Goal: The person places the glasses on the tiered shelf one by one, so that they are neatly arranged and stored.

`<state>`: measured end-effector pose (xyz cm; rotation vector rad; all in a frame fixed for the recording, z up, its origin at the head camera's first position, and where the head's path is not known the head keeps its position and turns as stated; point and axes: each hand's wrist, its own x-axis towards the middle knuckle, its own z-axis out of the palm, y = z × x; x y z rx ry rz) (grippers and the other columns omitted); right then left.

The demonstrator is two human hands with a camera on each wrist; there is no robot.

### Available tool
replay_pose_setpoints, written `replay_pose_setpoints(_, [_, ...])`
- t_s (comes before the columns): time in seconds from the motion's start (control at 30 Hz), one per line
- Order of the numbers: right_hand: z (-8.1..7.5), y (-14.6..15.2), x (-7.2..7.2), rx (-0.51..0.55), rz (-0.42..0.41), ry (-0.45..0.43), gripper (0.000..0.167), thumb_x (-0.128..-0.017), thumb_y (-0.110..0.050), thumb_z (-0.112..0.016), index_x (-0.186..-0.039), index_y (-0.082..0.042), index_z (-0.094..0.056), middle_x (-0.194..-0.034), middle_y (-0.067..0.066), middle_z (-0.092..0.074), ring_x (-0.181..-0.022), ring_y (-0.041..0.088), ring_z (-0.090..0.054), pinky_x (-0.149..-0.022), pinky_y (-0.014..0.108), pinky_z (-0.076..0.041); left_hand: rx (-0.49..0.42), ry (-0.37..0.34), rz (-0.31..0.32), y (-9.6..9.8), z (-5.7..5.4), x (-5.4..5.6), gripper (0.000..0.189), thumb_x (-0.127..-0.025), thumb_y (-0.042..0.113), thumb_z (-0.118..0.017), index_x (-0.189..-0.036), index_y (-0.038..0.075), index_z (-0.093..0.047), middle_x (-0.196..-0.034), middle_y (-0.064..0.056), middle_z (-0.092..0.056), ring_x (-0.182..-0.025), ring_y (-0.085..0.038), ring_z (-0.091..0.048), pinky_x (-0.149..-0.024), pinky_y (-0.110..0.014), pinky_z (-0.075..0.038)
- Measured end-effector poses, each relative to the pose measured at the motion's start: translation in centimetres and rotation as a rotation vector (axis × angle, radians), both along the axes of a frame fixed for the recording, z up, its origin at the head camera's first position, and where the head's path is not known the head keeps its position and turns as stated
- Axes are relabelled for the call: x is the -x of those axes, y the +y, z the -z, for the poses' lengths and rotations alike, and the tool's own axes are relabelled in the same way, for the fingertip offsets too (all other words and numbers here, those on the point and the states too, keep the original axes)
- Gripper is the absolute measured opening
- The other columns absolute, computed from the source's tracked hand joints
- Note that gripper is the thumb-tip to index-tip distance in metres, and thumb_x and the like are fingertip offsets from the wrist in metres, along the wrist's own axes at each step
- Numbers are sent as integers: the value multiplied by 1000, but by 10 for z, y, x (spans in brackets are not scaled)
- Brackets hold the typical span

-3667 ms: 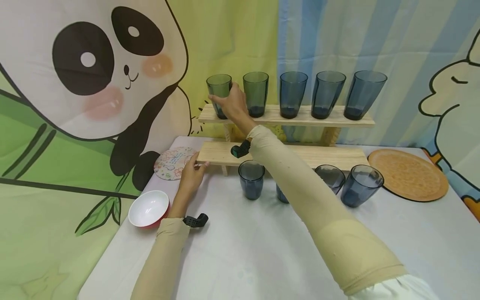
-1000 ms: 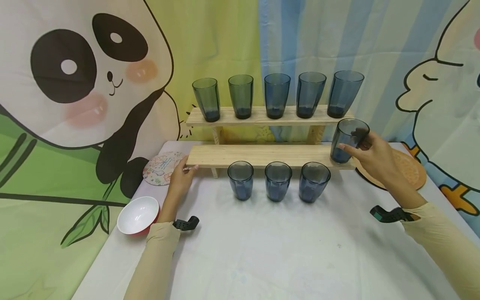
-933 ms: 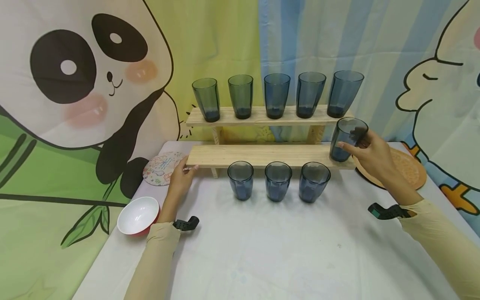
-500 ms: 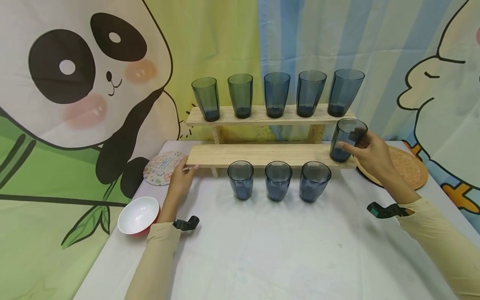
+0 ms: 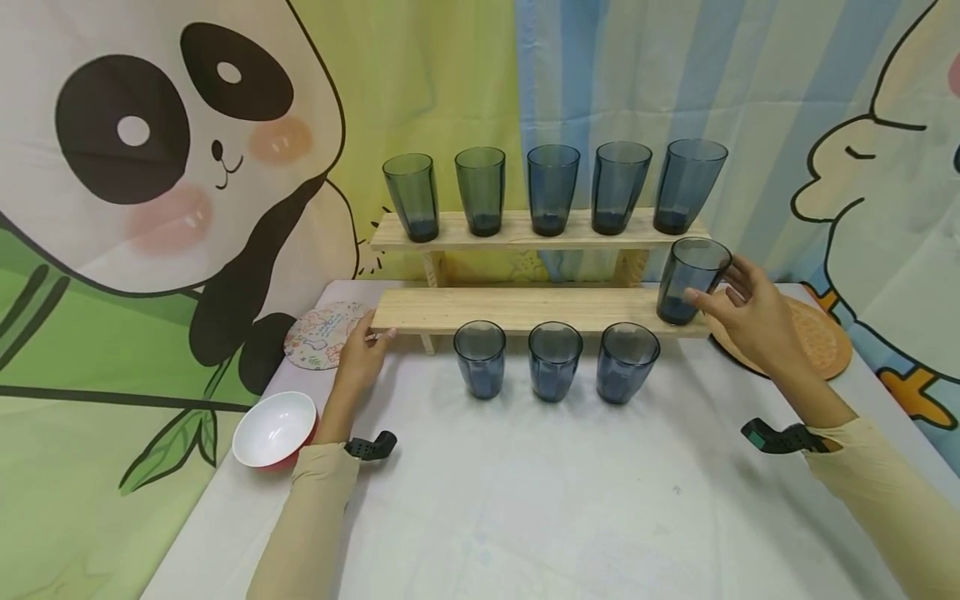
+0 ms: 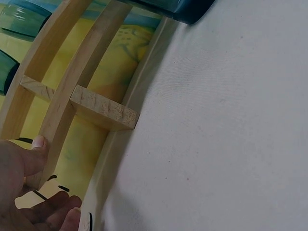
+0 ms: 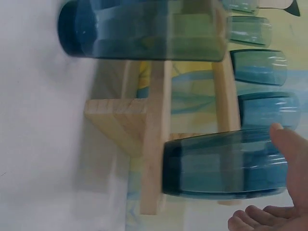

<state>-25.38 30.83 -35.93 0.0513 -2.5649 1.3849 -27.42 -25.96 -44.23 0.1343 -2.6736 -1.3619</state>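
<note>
A blue drinking glass (image 5: pixel 684 287) stands upright at the right end of the lower board of a two-tier wooden shelf (image 5: pixel 487 310). Beside it is my right hand (image 5: pixel 761 329), fingers loosened; in the right wrist view the thumb lies at the glass near its rim and the other fingers are spread away from it. My left hand (image 5: pixel 360 358) grips the lower board's left end, with the thumb (image 6: pixel 38 143) against the wood. Several glasses, one of them the leftmost glass (image 5: pixel 412 200), stand in a row on the upper board. On the table in front are three glasses, including a middle glass (image 5: pixel 555 362).
A white bowl with a red outside (image 5: pixel 274 429) sits at the table's left edge. Behind it lies a round floral mat (image 5: pixel 322 337). A round brown mat (image 5: pixel 821 337) lies at the right, partly behind my right hand. Printed curtains (image 5: pixel 480 75) hang behind the shelf.
My right hand went from the upper left glass to carrying a table glass onto the lower board's right end. Just now its fingers have loosened from that glass. The left hand has stayed put.
</note>
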Motion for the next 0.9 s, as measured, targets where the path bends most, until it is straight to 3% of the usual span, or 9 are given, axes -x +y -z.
replay_pose_setpoints(0.1, [-7, -1, -15, 3, 62, 28, 97, -99, -49, -71, -168, -6, -18, -170, 21, -29, -156, 39, -32, -129, 38, -31, 7, 10, -4, -1, 0, 1, 65, -111, 31, -56, -167, 13, -29, -166, -22, -39, -147, -44, -46, -122, -53, -42])
replay_pose_setpoints(0.2, [-10, -5, -29, 3, 99, 77, 85, -100, -45, -71, -163, -3, -31, -161, 20, -42, -146, 27, -47, -117, 16, -41, 9, 17, -4, -3, 0, 1, 65, -111, 30, -56, -167, 12, -29, -166, -22, -38, -148, -43, -45, -123, -53, -41])
replay_pose_setpoints(0.33, [2, -18, -44, 0, -3, 69, 72, -102, -37, -71, -157, -1, -41, -153, 20, -50, -136, 25, -54, -94, -1, -45, 6, 10, -7, -4, 0, -1, 66, -111, 30, -56, -167, 13, -28, -166, -22, -38, -147, -44, -46, -122, -53, -42])
replay_pose_setpoints(0.4, [13, -28, -49, -15, -91, 27, 74, -102, -36, -72, -158, 0, -40, -155, 22, -50, -141, 34, -52, -102, 6, -48, 6, 6, -10, -4, 0, -1, 66, -111, 31, -56, -168, 13, -27, -166, -23, -38, -146, -44, -47, -122, -53, -42])
replay_pose_setpoints(0.5, [33, -43, -53, -45, -188, -56, 85, -99, -40, -76, -162, 0, -35, -161, 26, -44, -147, 46, -45, -118, 31, -46, 0, 12, -10, -4, 0, -1, 66, -111, 30, -56, -168, 13, -28, -166, -22, -38, -146, -44, -47, -122, -53, -42])
replay_pose_setpoints(0.57, [46, -51, -53, -65, -219, -98, 94, -95, -46, -78, -164, -2, -32, -162, 26, -42, -148, 48, -43, -121, 49, -42, 0, 16, -9, -4, 0, -1, 65, -111, 30, -56, -167, 13, -29, -166, -22, -39, -147, -43, -46, -122, -52, -42])
replay_pose_setpoints(0.63, [57, -58, -53, -59, -240, -116, 96, -93, -48, -81, -164, -6, -32, -163, 24, -43, -149, 47, -43, -121, 55, -41, -3, 20, -5, -3, 1, 0, 64, -111, 30, -56, -167, 13, -30, -166, -22, -39, -147, -42, -46, -123, -52, -41])
replay_pose_setpoints(0.73, [69, -64, -49, -27, -256, -96, 92, -90, -46, -83, -162, -11, -38, -160, 18, -48, -149, 44, -45, -120, 51, -42, -4, 21, 0, -2, 1, -1, 64, -111, 30, -56, -167, 13, -31, -166, -21, -40, -148, -42, -46, -123, -52, -41])
replay_pose_setpoints(0.9, [81, -68, -45, 35, -272, -45, 79, -92, -36, -84, -157, -11, -47, -155, 15, -54, -146, 40, -49, -113, 19, -47, -6, 16, 15, -1, 1, 0, 64, -111, 31, -56, -167, 14, -30, -166, -22, -39, -148, -42, -45, -123, -52, -41])
